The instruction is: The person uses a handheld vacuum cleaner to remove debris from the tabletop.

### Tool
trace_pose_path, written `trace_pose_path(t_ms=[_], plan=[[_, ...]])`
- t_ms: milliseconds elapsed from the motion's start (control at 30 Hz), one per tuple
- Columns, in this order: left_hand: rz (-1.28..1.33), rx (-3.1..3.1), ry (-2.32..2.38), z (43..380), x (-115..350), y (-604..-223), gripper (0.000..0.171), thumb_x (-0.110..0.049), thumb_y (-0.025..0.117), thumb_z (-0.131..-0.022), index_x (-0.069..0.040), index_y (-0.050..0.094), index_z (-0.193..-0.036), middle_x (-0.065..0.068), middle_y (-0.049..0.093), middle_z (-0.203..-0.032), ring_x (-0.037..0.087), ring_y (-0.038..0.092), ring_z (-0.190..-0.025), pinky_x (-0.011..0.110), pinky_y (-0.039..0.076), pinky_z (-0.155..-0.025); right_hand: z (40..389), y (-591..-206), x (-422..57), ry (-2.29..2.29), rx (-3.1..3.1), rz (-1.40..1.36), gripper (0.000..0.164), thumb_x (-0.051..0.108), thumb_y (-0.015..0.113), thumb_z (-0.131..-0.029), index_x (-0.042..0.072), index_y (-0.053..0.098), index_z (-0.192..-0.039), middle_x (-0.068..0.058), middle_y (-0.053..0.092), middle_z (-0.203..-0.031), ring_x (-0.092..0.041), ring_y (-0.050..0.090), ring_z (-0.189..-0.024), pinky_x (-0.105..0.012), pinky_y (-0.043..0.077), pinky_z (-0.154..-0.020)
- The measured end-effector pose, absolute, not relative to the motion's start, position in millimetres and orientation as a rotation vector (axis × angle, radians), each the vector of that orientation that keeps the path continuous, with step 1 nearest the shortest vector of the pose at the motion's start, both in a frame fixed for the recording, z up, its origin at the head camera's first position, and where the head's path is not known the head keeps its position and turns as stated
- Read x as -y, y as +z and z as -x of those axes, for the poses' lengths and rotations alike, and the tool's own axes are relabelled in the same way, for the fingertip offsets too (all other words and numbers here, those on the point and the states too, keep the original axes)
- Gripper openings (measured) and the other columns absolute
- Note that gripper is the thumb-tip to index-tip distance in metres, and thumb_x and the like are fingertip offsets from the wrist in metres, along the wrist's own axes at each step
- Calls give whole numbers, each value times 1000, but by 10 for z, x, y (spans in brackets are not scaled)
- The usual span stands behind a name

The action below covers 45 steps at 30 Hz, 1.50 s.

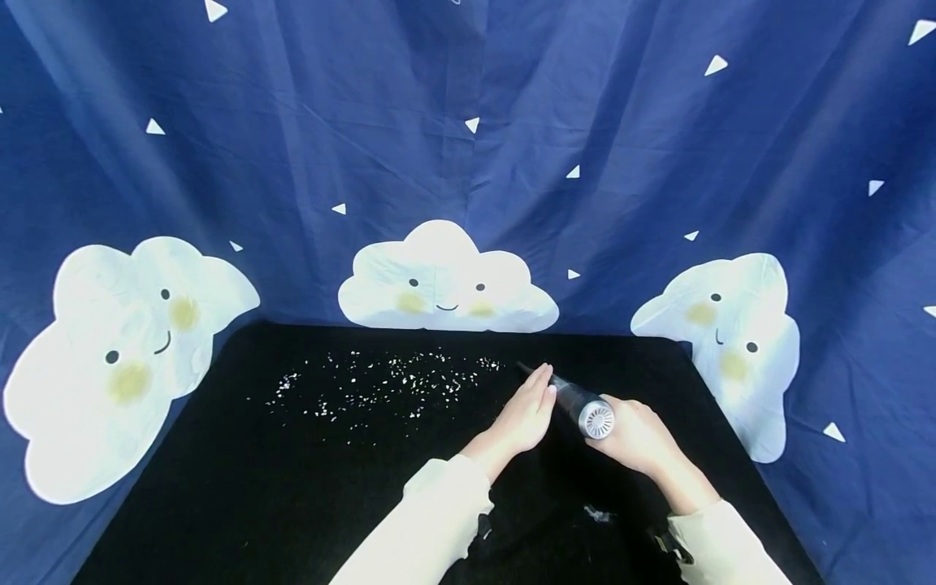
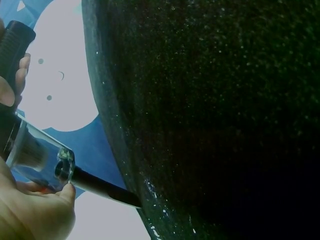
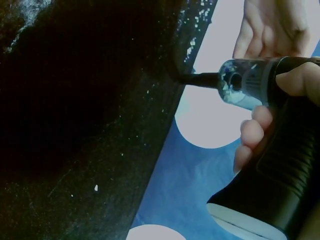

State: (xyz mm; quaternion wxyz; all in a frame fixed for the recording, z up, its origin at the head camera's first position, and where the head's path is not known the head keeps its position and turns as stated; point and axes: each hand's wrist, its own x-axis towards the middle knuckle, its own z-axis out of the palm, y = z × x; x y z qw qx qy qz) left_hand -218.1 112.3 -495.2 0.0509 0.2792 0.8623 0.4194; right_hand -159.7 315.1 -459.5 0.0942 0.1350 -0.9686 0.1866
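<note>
My right hand (image 1: 638,435) grips the black handle of a handheld vacuum cleaner (image 3: 295,165), its fingers curled round it. The vacuum's silver vented end (image 1: 600,421) faces the head camera. Beyond its clear dust cup (image 3: 247,82), which has some pale bits inside, a narrow black nozzle (image 2: 107,191) slants down to the dark surface. My left hand (image 1: 522,418) lies against the side of the vacuum near the cup, fingers mostly straight in the head view. Many small white scraps (image 1: 402,378) are scattered left of the nozzle tip.
A black-covered table (image 1: 292,504) lies under both hands. Blue curtain (image 1: 409,162) with white clouds (image 1: 446,280) and triangles stands along its back and sides. A whitish smudge (image 1: 600,513) shows on the table below the right hand.
</note>
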Motion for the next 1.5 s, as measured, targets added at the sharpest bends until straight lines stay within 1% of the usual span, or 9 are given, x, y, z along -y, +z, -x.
trace_pose_path(t_ms=[367,600,767,933,1133,1300,1500], plan=[[-819,-2662,1239,2152,-1026,-4930,51,-26,28,-111,-2,29,-156,12,26,-163,26,26,-149,41,24,-120,1645,-4635,-3089,633,2872,-444,29,19,86,-67,13,66,-87,9,61,-71,-8,51,-60,-34,48,-58],[-812,-2722,1236,2120,-972,-4901,50,-24,29,-110,1,34,-153,14,31,-161,29,32,-146,43,29,-117,1676,-4654,-3061,601,2856,-466,33,20,87,-63,13,66,-87,8,63,-72,-8,54,-61,-35,50,-58],[-824,-2734,1252,2093,-930,-4886,50,-23,30,-110,3,34,-152,16,31,-160,31,33,-145,44,29,-117,1690,-4665,-3044,612,2853,-492,34,21,88,-62,14,66,-87,9,63,-73,-7,54,-61,-35,50,-59],[-805,-2739,1235,2070,-908,-4902,51,-26,30,-110,1,34,-153,14,30,-161,29,32,-146,42,29,-118,1680,-4654,-3028,628,2875,-505,32,22,87,-63,16,65,-86,11,61,-72,-6,53,-61,-33,49,-59],[-769,-2731,1234,2033,-883,-4914,51,-27,30,-110,-1,32,-155,12,28,-162,28,30,-147,44,28,-118,1660,-4640,-3012,661,2882,-530,30,21,86,-66,16,65,-86,13,60,-72,-5,51,-60,-31,48,-58],[-777,-2730,1247,2020,-868,-4912,51,-26,30,-110,1,32,-154,14,28,-162,29,31,-147,45,28,-118,1660,-4646,-2999,634,2880,-545,29,22,86,-67,16,66,-87,12,60,-72,-5,51,-61,-31,49,-58],[-792,-2762,1234,2065,-852,-4955,51,-26,30,-110,1,33,-153,14,30,-161,29,33,-146,42,29,-117,1691,-4630,-2972,621,2894,-539,29,22,85,-68,14,66,-87,10,60,-72,-6,51,-60,-31,48,-57]])
